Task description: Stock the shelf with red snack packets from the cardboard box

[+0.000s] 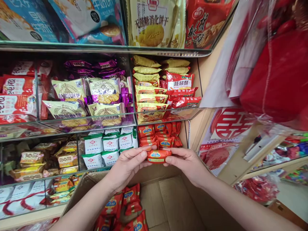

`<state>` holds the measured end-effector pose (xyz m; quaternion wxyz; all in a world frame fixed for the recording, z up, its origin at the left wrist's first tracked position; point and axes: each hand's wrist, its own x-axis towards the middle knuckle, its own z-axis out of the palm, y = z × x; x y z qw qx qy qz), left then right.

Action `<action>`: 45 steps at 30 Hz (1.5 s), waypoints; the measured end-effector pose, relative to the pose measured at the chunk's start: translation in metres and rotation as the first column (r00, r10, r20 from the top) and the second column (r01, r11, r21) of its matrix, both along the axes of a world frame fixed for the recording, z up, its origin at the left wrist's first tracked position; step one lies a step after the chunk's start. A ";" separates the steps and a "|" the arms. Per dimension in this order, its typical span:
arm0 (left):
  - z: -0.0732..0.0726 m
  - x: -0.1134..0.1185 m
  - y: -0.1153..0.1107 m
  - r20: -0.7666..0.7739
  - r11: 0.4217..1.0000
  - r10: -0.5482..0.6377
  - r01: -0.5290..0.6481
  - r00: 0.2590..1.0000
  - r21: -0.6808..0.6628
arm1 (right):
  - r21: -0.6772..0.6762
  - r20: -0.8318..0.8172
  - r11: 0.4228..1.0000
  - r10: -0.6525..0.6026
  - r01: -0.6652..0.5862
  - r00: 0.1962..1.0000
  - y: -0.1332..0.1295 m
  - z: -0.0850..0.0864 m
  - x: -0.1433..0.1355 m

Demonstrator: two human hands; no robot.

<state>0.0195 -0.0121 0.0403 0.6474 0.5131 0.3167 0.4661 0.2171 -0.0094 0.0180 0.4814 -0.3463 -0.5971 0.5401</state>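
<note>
Between my two hands is a small red snack packet with a blue-and-gold label. My left hand pinches its left end, and my right hand pinches the right end. Just behind it, red packets of the same look stand stacked in a shelf compartment. Below my hands is an open cardboard box; more red packets lie loose in its left part. My forearms cover some of the box.
Glass-fronted shelves hold yellow walnut-cookie packets, purple-and-cream biscuit packets and white-and-green packets. A glass ledge juts out above my hands. At the right, a red item in plastic wrap hangs near a wooden shelf side.
</note>
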 end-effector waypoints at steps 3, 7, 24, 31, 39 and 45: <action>0.003 0.001 -0.004 -0.024 1.000 -0.005 0.005 1.000 0.007 | 0.221 0.077 0.972 -0.103 0.084 0.992 -0.001 -0.001 0.005; 0.002 0.006 -0.005 -0.204 0.995 0.073 -0.057 0.976 0.082 | 0.436 0.090 0.894 -0.160 0.105 0.983 -0.003 -0.002 0.007; -0.024 0.020 -0.001 -0.336 0.958 0.172 -0.079 0.926 0.274 | -0.108 0.000 0.994 -0.025 0.025 1.000 0.003 -0.002 0.004; -0.025 0.026 -0.007 -0.346 0.941 0.278 -0.182 0.896 0.284 | -0.225 -0.070 0.974 0.001 -0.017 0.998 -0.004 0.002 0.000; -0.025 0.016 0.000 -0.605 0.534 0.774 0.322 0.188 0.782 | 0.516 0.358 0.831 -0.429 0.207 0.829 0.050 0.010 0.006; -0.045 0.018 0.006 -0.581 0.532 0.814 0.378 0.021 0.758 | 0.822 0.524 0.518 -0.522 -0.238 0.673 0.077 0.012 -0.021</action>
